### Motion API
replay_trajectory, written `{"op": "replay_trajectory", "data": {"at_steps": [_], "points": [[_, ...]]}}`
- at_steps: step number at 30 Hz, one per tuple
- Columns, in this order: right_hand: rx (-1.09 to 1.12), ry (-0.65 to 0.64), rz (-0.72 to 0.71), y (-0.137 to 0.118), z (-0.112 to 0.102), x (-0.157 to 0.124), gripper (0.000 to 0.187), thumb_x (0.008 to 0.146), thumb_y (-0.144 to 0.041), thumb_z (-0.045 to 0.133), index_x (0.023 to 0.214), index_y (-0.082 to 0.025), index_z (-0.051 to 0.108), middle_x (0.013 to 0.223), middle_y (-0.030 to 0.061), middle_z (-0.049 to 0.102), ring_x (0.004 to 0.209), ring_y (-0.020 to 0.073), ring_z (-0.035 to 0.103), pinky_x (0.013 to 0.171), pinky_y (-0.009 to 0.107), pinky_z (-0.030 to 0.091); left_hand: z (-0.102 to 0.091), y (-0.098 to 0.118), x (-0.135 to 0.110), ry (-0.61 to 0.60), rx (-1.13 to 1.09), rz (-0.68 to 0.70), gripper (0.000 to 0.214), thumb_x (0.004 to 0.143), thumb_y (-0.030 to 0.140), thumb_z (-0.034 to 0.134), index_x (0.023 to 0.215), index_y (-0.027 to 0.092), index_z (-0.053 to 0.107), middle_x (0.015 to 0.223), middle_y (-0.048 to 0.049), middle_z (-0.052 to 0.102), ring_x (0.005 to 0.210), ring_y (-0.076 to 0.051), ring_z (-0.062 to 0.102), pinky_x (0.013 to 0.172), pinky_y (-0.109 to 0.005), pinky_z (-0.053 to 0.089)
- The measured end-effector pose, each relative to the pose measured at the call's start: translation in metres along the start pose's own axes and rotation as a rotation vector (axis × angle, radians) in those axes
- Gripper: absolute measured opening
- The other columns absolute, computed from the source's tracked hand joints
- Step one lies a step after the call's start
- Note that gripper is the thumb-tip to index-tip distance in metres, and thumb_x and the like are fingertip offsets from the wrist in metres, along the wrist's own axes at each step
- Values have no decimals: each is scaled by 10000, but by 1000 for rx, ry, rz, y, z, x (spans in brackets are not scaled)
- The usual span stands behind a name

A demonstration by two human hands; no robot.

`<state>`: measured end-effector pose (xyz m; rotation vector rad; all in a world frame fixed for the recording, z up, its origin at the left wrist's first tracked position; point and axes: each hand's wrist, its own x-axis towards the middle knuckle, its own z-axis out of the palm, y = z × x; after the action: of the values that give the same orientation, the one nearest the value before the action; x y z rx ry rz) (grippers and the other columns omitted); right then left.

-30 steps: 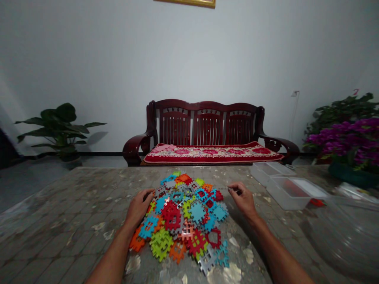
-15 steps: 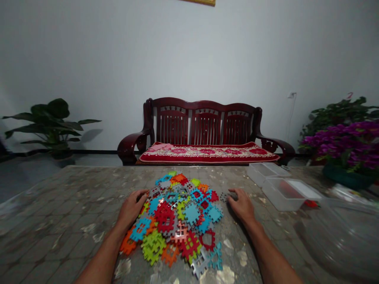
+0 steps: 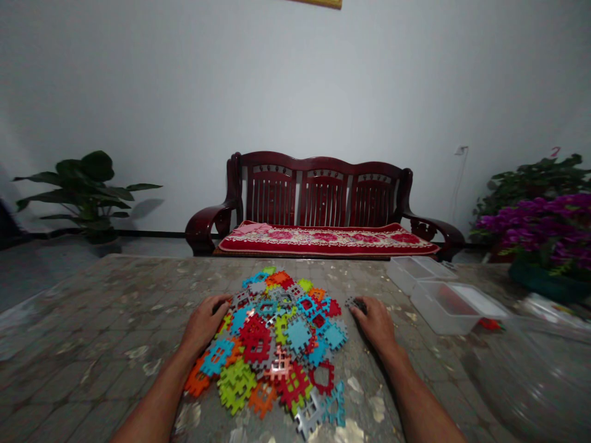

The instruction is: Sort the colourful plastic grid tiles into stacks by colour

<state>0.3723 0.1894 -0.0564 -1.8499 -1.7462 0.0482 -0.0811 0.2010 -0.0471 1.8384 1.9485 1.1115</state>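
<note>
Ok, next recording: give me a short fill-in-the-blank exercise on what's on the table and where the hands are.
1. The left hand rests on the left edge of a pile of colourful interlocking ____.
2. The right hand lies flat on the table, its fingertips on a small ____ piece beside the pile.
3. Right of the hands stand two clear plastic ____.
4. Behind the table stands a dark wooden ____ with a red cushion.

Missing words: tiles; grey; boxes; bench

Two clear tubs, perhaps forty toy tiles, one pile.
</note>
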Motion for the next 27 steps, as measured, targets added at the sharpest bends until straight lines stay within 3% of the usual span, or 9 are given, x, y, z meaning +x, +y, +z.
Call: {"op": "replay_trajectory", "data": {"at_steps": [7, 18, 27], "points": [[-42, -36, -35, 4, 2, 1, 339, 828, -257, 585, 1121, -216, 750, 1262, 93, 702, 1191, 288, 607, 1046, 424, 428, 2, -3, 1, -14, 12, 5, 442, 798, 474, 476, 1022, 214, 755, 1107, -87, 757, 1045, -260, 679, 966, -386, 516], [-42, -24, 5, 10, 4, 14, 321, 860, -368, 597, 1077, -193, 756, 1137, 104, 729, 1094, 267, 635, 986, 361, 451, 2, -4, 1, 8, 1, 30, 417, 799, 455, 484, 999, 215, 761, 1096, -88, 762, 1049, -258, 683, 969, -389, 522], [-79, 1, -39, 21, 13, 25, 337, 881, -344, 562, 1112, -182, 748, 1101, 111, 725, 1066, 271, 632, 972, 370, 444, 1, -1, -1, -1, -16, 24, 399, 806, 439, 489, 1004, 221, 757, 1109, -87, 757, 1059, -262, 678, 991, -413, 515]]}}
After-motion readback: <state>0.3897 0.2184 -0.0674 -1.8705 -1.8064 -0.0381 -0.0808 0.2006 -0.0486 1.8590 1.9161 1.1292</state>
